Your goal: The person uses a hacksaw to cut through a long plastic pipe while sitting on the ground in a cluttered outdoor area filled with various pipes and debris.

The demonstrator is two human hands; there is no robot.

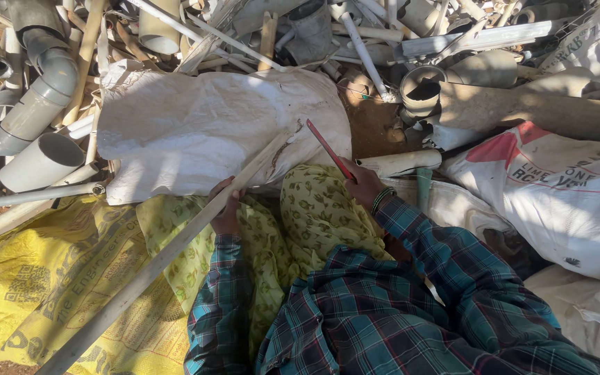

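Observation:
My left hand [226,208] grips a long pale strip of plastic [154,262] that runs from the lower left up onto a full white sack [203,128]. My right hand [362,184] holds a thin red blade-like tool [329,149], its tip raised toward the upper end of the strip. Both arms wear blue-green checked sleeves, and a beaded band sits on the right wrist. A yellow patterned cloth [314,208] covers my knees between the hands.
A heap of grey and white pipe pieces [36,104] and broken strips fills the top and left. Yellow printed sacks [57,278] lie at lower left, white printed sacks [564,201] at right. Bare brown earth [373,125] shows behind the white sack.

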